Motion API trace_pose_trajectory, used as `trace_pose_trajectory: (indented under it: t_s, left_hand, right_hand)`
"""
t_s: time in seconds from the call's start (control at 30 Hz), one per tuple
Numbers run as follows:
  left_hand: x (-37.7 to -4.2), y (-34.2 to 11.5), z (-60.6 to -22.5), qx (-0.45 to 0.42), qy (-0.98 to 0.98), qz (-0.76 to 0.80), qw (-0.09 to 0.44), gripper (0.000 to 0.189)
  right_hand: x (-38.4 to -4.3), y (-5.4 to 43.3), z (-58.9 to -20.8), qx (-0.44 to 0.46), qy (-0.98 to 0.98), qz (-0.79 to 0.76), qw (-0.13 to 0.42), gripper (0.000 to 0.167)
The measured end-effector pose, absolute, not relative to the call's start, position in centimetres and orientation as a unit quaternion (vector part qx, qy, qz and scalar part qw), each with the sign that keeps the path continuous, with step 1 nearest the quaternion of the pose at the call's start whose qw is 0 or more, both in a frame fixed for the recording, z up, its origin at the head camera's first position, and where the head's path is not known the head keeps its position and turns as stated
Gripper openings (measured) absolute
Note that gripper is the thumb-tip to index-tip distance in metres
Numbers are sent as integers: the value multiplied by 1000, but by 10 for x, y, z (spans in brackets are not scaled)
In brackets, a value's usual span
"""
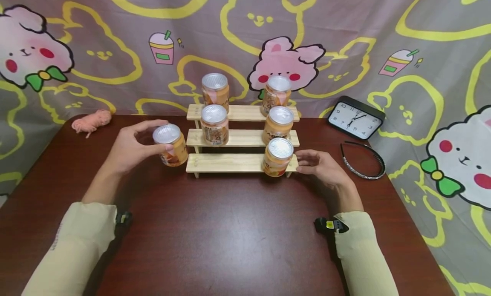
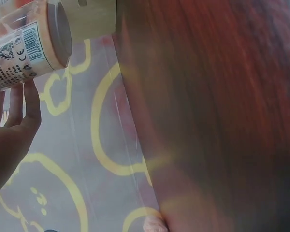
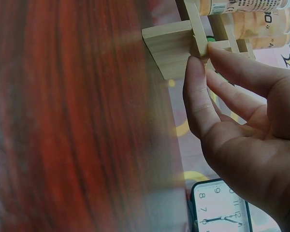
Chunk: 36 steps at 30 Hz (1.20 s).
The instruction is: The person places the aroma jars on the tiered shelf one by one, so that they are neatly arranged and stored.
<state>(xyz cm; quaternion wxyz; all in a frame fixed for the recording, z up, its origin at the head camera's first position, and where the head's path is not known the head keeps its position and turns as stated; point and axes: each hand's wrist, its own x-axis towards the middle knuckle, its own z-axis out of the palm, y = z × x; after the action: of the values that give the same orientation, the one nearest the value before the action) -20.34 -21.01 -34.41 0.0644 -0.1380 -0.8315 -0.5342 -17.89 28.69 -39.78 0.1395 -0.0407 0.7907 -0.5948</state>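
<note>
My left hand (image 1: 128, 148) grips an orange-labelled can (image 1: 175, 153) with a silver lid, just left of the three-step wooden display rack (image 1: 226, 163). In the left wrist view the can (image 2: 19, 50) is raised over the dark table, its barcode showing. With thumb and fingertips, my right hand (image 1: 323, 167) pinches the right end of the rack's lowest step, seen closely in the right wrist view at the step's edge (image 3: 198, 38). Beside those fingers a matching can (image 1: 277, 162) stands on that step. Two cans stand on the middle step and two on the top.
Pink yarn (image 1: 92, 121) lies at the back left of the table (image 1: 230, 236). A black-framed clock (image 1: 354, 118) stands at the back right, with a sparkly headband (image 1: 364, 174) in front of it. A patterned cloth (image 1: 130, 91) hangs behind.
</note>
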Motion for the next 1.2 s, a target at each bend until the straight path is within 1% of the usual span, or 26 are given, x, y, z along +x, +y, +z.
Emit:
trace_pose_trajectory:
  t_s: [0.43,0.77,0.97,1.2]
  left_hand:
    - [-195,-186,-345,-194,-827,-526,44,60]
    - [-195,-164,-348,-206,-820,-532,35,60]
    - [-193,-153,-350,-213,-824,-524,26,64]
    - [-192,-144,-353,-229,-817,-528,29,65]
  right_hand:
    - [-178,287,-396,-43,789,-597,140,51]
    - [-179,287,-395,-43,792,-593,142,52]
    - [-178,288,-396,-50,791,-595,132,50]
    - [-179,288,-398,-41,791,-594,137,51]
